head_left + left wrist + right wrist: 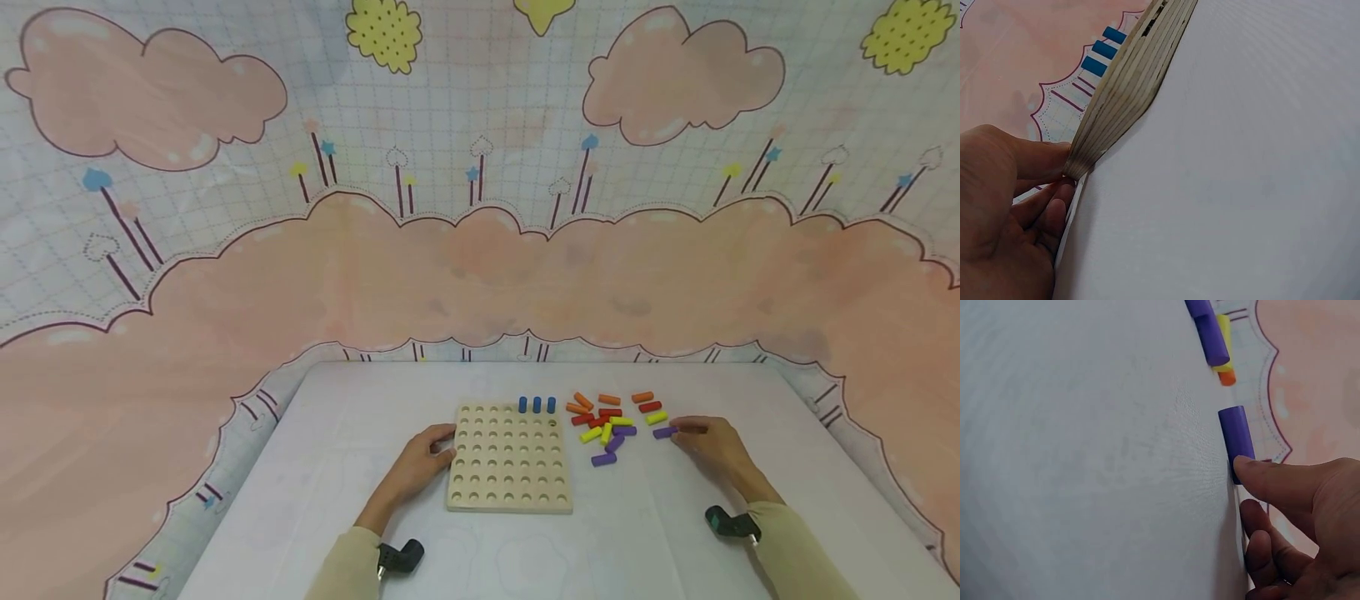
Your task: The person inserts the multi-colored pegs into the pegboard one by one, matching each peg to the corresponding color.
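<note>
Purple peg [663, 433]: smooth cylinder, flat on the desk [645, 533] off to the right, with long axis kinda sideways and free end toward the board [500, 472]
Right hand [715, 443]: pinching the other end
Left hand [417, 462]: loosely spread, touching the board's left edge
Desk: white
Backdrop [487, 279]: pinkish cartoon clouds
Board: layered pale wood, round holes

White table [300, 483]; behind it, backdrop [480, 283] with pink clouds [150, 92].

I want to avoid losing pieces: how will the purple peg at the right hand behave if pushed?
The purple peg may roll sideways, being a round cylinder on its side. It looks stiff, with straight edges, and is probably light, being small beside the right hand.
</note>
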The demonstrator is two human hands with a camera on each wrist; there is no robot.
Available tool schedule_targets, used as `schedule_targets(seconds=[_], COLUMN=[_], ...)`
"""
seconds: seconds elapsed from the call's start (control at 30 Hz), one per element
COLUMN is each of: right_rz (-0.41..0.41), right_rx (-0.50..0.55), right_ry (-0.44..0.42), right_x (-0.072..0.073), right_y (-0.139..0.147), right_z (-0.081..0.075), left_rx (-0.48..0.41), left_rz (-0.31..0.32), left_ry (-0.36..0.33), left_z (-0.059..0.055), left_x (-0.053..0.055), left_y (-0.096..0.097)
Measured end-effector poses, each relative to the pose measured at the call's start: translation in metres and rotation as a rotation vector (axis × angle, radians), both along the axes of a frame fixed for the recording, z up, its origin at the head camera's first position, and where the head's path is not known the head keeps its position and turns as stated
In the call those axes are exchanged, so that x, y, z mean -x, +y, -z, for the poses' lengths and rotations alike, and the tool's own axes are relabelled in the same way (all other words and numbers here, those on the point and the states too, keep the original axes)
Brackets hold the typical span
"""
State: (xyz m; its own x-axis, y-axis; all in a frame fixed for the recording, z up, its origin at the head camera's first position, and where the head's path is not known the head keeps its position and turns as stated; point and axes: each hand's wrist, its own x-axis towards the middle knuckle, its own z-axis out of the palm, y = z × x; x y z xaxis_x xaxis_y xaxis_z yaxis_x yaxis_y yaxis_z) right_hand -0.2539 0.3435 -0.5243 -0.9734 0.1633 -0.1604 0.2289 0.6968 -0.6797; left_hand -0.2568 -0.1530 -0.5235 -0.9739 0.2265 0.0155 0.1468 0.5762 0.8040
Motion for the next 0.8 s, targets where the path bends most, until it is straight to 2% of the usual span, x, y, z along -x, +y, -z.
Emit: schedule_targets(seconds=[0.2,0.43,0.8], right_rz=[-0.007,0.001,-0.017], right_rx=[-0.007,-0.005,0.073], right_ry=[0.026,0.06,0.135], right_x=[-0.002,-0.012,-0.017], right_y=[0.001,-0.001,-0.01], right_z=[-0.001,-0.007,-0.018], left_rx=[-0.002,0.001,-0.007], left_rz=[-0.005,0.002,-0.003], left_ry=[0.003,0.003,0.001], left_z=[0.001,0.001,0.0], left_x=[0.0,-0.001,-0.001], left_y=[0.001,0.0,0.0])
